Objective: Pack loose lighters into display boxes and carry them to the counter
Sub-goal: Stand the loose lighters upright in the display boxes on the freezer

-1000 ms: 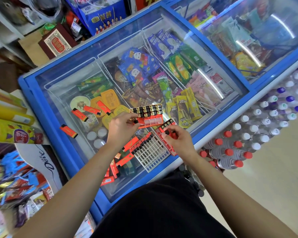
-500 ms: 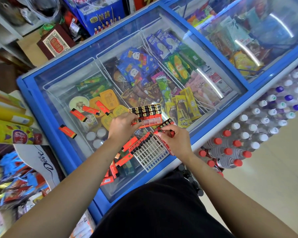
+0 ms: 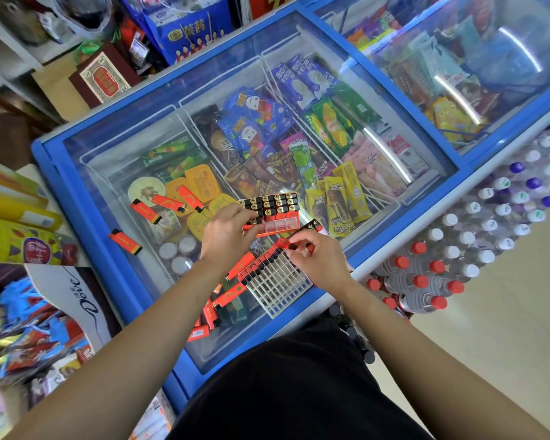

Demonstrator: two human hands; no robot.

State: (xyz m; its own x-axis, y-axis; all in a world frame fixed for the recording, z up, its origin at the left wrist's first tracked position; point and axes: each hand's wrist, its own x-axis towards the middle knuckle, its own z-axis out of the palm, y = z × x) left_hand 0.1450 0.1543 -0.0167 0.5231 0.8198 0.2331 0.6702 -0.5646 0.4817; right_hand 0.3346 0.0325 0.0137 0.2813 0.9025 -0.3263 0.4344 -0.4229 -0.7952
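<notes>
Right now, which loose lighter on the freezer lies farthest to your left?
The lone orange lighter beside the blue frame; three other lighters lie clustered on the glass lid, nearer the left hand.

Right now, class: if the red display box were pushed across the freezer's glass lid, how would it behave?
The red display box would probably slide readily, since the glass lid looks smooth. It is likely far-heavy: lighters fill its far rows, the near row is mostly empty. It looks rigid, so should keep its shape.
</notes>
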